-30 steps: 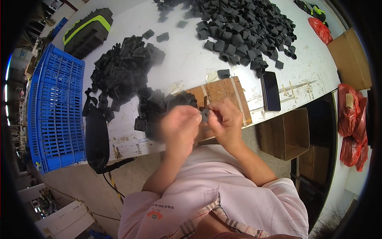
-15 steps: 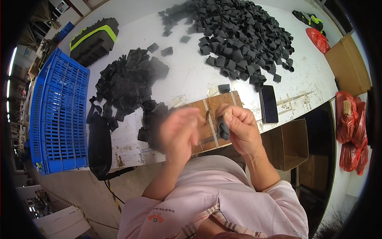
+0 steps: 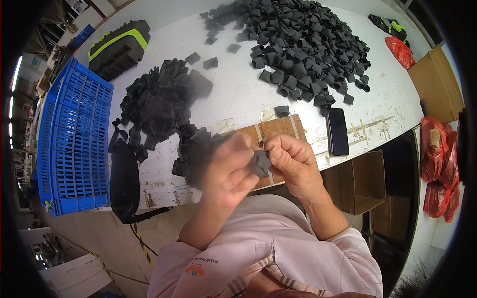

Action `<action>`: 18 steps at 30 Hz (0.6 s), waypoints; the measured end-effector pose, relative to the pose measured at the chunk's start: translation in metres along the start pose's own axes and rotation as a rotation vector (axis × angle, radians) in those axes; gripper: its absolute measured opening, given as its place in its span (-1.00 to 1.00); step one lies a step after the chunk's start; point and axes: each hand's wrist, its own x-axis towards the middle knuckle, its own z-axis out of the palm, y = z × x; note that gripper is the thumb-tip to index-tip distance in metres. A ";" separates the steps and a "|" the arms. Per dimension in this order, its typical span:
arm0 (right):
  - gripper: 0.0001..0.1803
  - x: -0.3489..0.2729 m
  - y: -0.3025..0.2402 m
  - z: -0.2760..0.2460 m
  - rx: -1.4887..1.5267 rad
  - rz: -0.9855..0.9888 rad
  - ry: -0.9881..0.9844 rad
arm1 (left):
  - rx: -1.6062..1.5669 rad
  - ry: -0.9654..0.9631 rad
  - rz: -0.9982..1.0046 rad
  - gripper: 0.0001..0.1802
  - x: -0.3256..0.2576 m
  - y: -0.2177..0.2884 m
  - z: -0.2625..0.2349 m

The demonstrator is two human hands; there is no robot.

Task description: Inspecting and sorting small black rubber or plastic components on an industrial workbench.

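Piece in work: one small dark grey fabric piece [image 3: 261, 165] between the hands, above the near edge of the wooden board [image 3: 293, 127].
Right hand [image 3: 298, 161]: thumb and finger pinched on the piece's upper corner — likely a corner grip to leave the rest free.
Left hand [image 3: 228, 171]: blurred, fingers curled at the piece's left side; cannot tell if they grip it.
Board: at the table's near edge, probably placed there as a work surface within reach.
Piles: flat-looking black pieces [image 3: 166, 99] on the left, tube-like grey pieces [image 3: 308, 49] beyond; kept apart, presumably to avoid mixing.
Blue crate [image 3: 74, 144]: slatted side faces the camera — contents not readable.
Cardboard box [image 3: 367, 179]: below the table edge, open, brown inner walls showing.
Red bags [image 3: 436, 164]: bulging at far right; contents hidden.
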 end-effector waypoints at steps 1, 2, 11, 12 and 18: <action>-0.76 0.003 -0.005 0.002 0.002 0.002 -0.004 | 0.001 0.002 0.004 -0.83 0.002 0.003 0.002; -0.76 0.010 -0.010 0.004 -0.046 -0.068 -0.021 | -0.129 -0.088 -0.054 -0.82 0.003 0.006 0.006; -0.70 0.020 0.033 -0.029 -0.090 0.063 -0.014 | 0.040 0.117 -0.015 -0.73 0.010 0.007 -0.030; -0.70 0.021 0.032 -0.030 -0.089 0.060 -0.013 | 0.041 0.098 -0.003 -0.71 0.012 0.009 -0.031; -0.70 0.026 0.022 -0.030 -0.018 0.042 -0.125 | 0.316 -0.039 0.161 -0.69 0.011 0.004 -0.019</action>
